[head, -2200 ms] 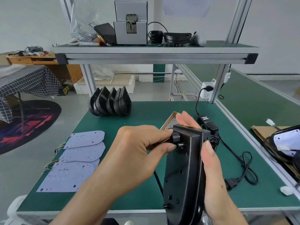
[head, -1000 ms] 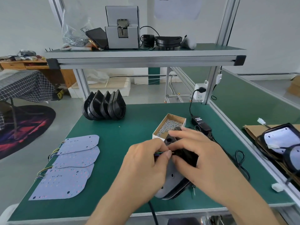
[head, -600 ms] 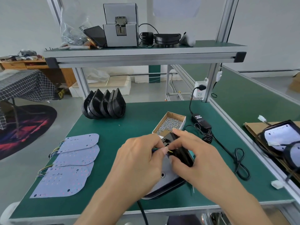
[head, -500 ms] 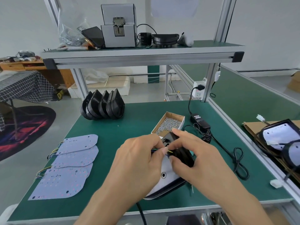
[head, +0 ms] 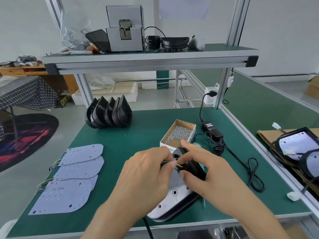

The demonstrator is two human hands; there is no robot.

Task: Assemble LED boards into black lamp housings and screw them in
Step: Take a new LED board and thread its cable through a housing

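We hold a black housing (head: 193,167) near the front edge of the green bench (head: 146,135), with a white LED board (head: 172,195) seated in it, face up. Our left hand (head: 146,175) pinches thin coloured wires (head: 178,165) at the housing's far end, fingers curled around them. Our right hand (head: 212,173) grips the housing's dark end, thumb and fingers curled on it, forefinger stretched forward. Just beyond sits a cardboard box of screws (head: 179,133). To the left lie spare boards (head: 72,176) in an overlapping stack, and behind them empty housings (head: 108,114) stand nested in a row. A power adapter (head: 212,130) lies to the right.
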